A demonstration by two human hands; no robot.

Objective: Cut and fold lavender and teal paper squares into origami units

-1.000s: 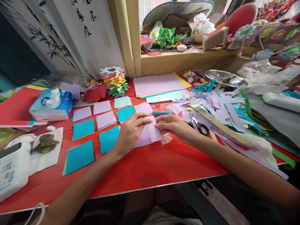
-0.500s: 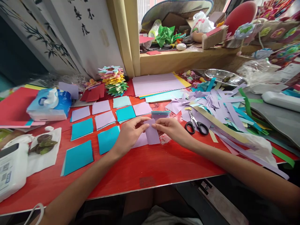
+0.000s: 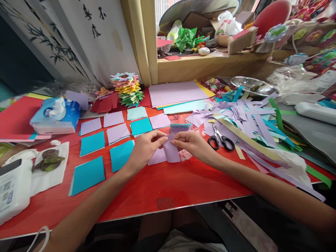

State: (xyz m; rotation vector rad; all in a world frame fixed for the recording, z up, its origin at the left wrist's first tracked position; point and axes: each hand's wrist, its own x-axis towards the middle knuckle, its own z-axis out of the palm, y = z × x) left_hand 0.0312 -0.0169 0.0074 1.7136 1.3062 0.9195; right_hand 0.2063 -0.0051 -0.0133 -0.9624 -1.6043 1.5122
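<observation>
Table (image 3: 183,189), left hand (image 3: 144,148), right hand (image 3: 193,144), strip (image 3: 172,152): two-handed pinch at the strip's far end.
The strip is above the middle of the red table, between the hands; neither hand is clearly nearer. The left hand grips the far left corner, the right hand the far right corner. On each hand, thumb and forefinger are closed on the paper, with a narrow gap between the two sets of fingertips. A lilac square (image 3: 156,157) shows at left, partly hidden by the strip. From the fingertips, the strip extends toward the person: its long axis runs near to far, free end pointing at the near table edge and slightly right. Contact between that end and the table cannot be confirmed.
</observation>
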